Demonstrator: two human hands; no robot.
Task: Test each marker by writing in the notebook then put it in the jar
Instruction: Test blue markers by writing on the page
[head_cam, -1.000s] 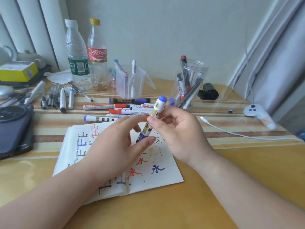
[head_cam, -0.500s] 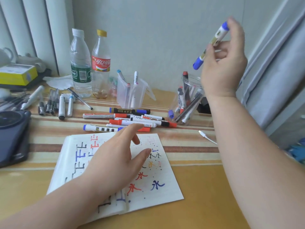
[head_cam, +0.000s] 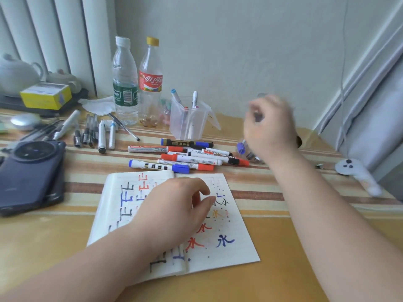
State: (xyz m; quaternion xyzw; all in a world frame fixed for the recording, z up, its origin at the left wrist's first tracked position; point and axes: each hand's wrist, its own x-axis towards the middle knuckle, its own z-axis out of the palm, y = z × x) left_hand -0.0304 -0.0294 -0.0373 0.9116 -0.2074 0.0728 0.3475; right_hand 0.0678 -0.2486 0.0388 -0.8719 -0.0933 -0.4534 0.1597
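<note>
Right hand [head_cam: 270, 127]: motion-blurred, fingers bent down over the clear plastic jar [head_cam: 245, 151] toward the bench's far right edge. Whether it holds a marker cannot be told.
Left hand [head_cam: 174, 211]: loosely curled, holding nothing, resting on the open white notebook [head_cam: 235, 253] near the front edge, likely to keep the page flat.
Heap of red, blue and black capped markers [head_cam: 192, 159]: just beyond the notebook, within easy reach.

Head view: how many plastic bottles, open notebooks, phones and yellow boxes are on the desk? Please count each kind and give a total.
Plastic bottles: 2, the white-capped bottle and the yellow-capped bottle
Open notebook: 1
Phone: 1
Yellow box: 1
Total: 5
</note>
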